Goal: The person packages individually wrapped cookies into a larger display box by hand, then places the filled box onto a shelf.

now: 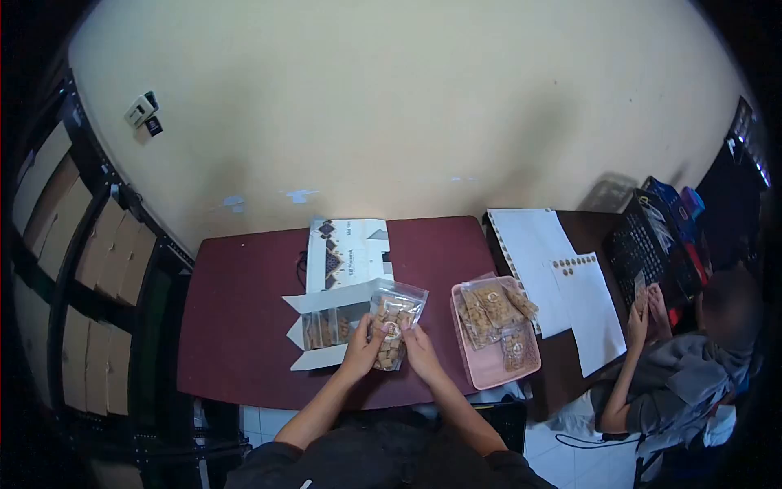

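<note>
Between my two hands is a clear pouch of small brown snack pieces with a round sticker on its front. My left hand grips its left side, and my right hand holds its right side. To the left of the pouch lies an open white box, its flaps spread, with several filled pouches inside. Its printed lid lies back toward the wall. Right of my hands, a pink basket holds several more snack pouches.
A maroon table carries the box and basket. On the dark table to the right lie white sheets with round stickers and a black crate. A co-worker sits there, holding a small packet. Shelves with cartons stand at left.
</note>
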### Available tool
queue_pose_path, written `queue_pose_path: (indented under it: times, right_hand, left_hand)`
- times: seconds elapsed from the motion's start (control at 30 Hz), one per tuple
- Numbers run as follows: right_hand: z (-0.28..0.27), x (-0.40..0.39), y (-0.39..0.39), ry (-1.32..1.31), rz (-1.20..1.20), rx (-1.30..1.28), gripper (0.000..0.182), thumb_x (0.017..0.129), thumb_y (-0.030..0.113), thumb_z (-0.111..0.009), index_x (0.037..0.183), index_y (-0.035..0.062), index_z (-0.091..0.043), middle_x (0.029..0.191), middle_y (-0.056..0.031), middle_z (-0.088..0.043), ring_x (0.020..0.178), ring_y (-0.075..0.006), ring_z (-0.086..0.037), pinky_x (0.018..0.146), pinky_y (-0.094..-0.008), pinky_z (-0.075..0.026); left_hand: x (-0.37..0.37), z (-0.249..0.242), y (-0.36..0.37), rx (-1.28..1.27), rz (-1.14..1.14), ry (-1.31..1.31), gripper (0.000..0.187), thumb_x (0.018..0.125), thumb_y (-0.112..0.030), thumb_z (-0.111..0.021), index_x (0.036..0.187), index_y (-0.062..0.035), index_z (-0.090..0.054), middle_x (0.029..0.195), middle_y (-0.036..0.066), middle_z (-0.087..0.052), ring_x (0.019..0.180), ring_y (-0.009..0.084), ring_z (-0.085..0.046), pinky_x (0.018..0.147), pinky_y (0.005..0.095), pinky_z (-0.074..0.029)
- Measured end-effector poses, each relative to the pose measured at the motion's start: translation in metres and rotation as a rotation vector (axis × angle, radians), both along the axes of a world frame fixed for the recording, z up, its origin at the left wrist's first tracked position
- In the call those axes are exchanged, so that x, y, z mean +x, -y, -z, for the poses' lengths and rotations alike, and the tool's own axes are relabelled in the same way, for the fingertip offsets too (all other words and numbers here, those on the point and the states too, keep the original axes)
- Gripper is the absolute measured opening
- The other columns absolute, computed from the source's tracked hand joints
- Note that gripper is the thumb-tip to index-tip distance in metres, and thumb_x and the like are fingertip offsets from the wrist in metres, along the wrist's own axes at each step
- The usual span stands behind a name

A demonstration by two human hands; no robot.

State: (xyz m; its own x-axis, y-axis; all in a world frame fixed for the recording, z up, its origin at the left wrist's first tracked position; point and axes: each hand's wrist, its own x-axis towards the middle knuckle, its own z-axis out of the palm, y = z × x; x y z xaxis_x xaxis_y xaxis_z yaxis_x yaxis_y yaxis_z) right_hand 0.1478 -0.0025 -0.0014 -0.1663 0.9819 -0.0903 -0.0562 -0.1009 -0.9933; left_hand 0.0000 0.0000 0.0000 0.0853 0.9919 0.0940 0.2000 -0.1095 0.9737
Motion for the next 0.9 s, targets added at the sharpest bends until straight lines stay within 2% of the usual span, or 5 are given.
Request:
queue_pose_path:
  times: [0.1, 0.3, 0.5, 0.6, 0.9]
  right_hand:
    - [-0.005, -0.005, -0.007, -0.009, -0.102, 0.056, 0.043, 0.099, 0.032, -0.046, 0.126, -0.0016, -0.047, 0.116, -0.0102, -0.058, 0.108, -0.0152, -0.052, 0.095, -0.0300, -0.040]
    - [-0.003, -0.062, -0.014, -0.053, -0.109, 0.020, 0.051, 0.100, 0.042, -0.035, 0.128, -0.0006, -0.045, 0.119, -0.0096, -0.056, 0.108, -0.0155, -0.053, 0.095, -0.0295, -0.039]
    - [-0.016, -0.078, -0.032, 0.101, -0.237, 0.049, 0.040, 0.097, 0.030, -0.050, 0.124, 0.0004, -0.050, 0.113, -0.0085, -0.059, 0.104, -0.0140, -0.054, 0.091, -0.0296, -0.043]
    - [-0.023, -0.093, -0.043, -0.106, -0.166, 0.084, 0.033, 0.093, 0.021, -0.058, 0.118, -0.0002, -0.054, 0.107, -0.0058, -0.062, 0.097, -0.0119, -0.057, 0.085, -0.0272, -0.045]
    - [-0.019, -0.097, -0.037, -0.010, -0.179, 0.088, 0.038, 0.097, 0.028, -0.050, 0.123, 0.0003, -0.049, 0.112, -0.0065, -0.059, 0.102, -0.0129, -0.054, 0.090, -0.0264, -0.042]
  left_hand:
    - [-0.001, 0.021, 0.002, -0.017, -0.098, 0.245, 0.037, 0.094, -0.036, -0.053, 0.106, -0.0012, -0.049, 0.096, 0.014, -0.062, 0.093, 0.0195, -0.058, 0.081, 0.0339, -0.045]
    - [-0.058, 0.010, 0.013, 0.106, -0.192, 0.085, 0.036, 0.095, -0.033, -0.051, 0.109, 0.0001, -0.048, 0.098, 0.017, -0.060, 0.092, 0.0235, -0.059, 0.084, 0.0353, -0.044]
    - [-0.094, -0.016, -0.001, 0.002, -0.134, -0.025, 0.042, 0.095, -0.037, -0.050, 0.114, 0.0002, -0.047, 0.104, 0.020, -0.061, 0.099, 0.0283, -0.060, 0.086, 0.0368, -0.044]
    - [-0.100, -0.033, -0.004, -0.024, -0.131, -0.067, 0.043, 0.097, -0.041, -0.044, 0.114, -0.0012, -0.047, 0.101, 0.020, -0.062, 0.098, 0.0262, -0.060, 0.085, 0.0376, -0.044]
    - [-0.090, -0.004, -0.006, -0.014, -0.211, 0.105, 0.044, 0.099, -0.039, -0.037, 0.121, -0.0017, -0.041, 0.109, 0.020, -0.056, 0.104, 0.0287, -0.055, 0.090, 0.0366, -0.041]
